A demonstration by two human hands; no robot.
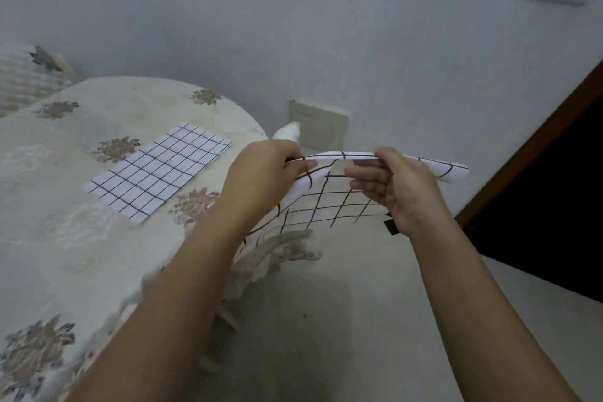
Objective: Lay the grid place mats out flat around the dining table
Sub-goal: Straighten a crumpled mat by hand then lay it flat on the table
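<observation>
The round surface (65, 222) fills the left side, and its curved right rim, trimmed with a tablecloth fringe (277, 251), runs just under the left forearm. To the right of that rim lies bare floor (326, 336), open as far as a brown door frame (528, 150) and the dark doorway (554, 206) behind it. A pale wall (293, 26) with a small panel (318, 127) closes the far side, and a patterned chair back (23, 78) stands at the surface's far left.

A flat grid mat (160, 173) lies on the surface, its long axis slanting from near left to far right, its far end near the rim. The held grid mat (329, 206) is in the air beside the rim, above the floor. The left hand (261, 170) and right hand (398, 186) each pinch its folded top edge with thumb and curled fingers (365, 173). That edge runs left to right and sticks out past the right hand, while the rest sags downward, its lower left corner hidden behind the left forearm
</observation>
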